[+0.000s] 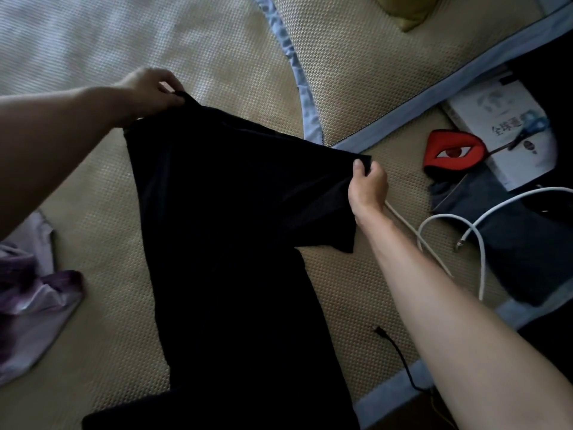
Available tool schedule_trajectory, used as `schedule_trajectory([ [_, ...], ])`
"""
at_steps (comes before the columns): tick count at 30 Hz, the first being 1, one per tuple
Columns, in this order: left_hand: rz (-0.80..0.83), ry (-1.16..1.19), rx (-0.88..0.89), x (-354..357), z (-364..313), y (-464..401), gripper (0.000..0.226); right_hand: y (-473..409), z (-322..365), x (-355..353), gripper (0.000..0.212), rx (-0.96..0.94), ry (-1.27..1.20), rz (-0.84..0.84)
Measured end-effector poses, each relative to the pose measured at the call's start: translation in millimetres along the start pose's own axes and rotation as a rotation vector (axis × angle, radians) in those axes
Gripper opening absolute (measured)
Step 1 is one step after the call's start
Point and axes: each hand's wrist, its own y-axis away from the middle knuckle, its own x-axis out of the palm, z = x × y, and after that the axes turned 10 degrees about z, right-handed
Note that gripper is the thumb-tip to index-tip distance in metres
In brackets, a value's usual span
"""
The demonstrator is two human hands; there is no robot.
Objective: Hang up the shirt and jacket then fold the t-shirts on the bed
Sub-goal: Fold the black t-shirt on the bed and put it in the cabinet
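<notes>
Black short-sleeved cotton t-shirt (223, 243): held up over the woven straw-coloured bed mat (356, 88), spread between two hands, body hanging down toward the near edge of the view, one sleeve drooping beneath the right-hand grip.
Left hand (152, 91): fingers curled, pinching the upper left corner of the t-shirt; cloth falling away below and to the right of the grip.
Right hand (367, 184): thumb and curled fingers clamped on the upper right corner; fabric stretched taut leftward from there.
Crumpled purple-and-white garment (34, 302): lying on the mat, left of the t-shirt.
White cable (449, 221), red eye-patterned mask (452, 150), white book (502, 125), thin black cord (400, 355): lying to the right, apart from the t-shirt.
</notes>
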Motion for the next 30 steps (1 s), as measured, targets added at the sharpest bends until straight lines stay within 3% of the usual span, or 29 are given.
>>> schedule_trajectory([
  [5, -0.023, -0.137, -0.053, 9, 10, -1, 0.026, 8, -6, -7, 0.031, -0.049, -0.029, 0.066],
  [8, -0.095, -0.015, -0.041, 10, 13, 3, 0.025, 9, -4, -10, 0.025, -0.072, -0.033, 0.048],
  [18, -0.336, 0.324, -0.034, 37, 7, 1, 0.024, 7, -8, -4, 0.045, 0.065, -0.058, -0.044],
  [20, -0.33, 0.301, -0.023, 40, 5, 2, 0.022, 8, -11, -8, 0.047, 0.068, -0.056, -0.03],
  [22, -0.316, 0.239, -0.034, 40, 8, 3, 0.034, 11, -10, -12, 0.047, 0.073, -0.092, 0.016],
  [26, -0.324, -0.123, -0.048, 44, 11, 18, 0.06, 27, -12, -27, 0.055, 0.092, -0.198, 0.201],
  [30, -0.312, -0.274, 0.094, 64, 9, 47, 0.05, 42, -27, -40, 0.041, 0.04, -0.23, 0.433],
])
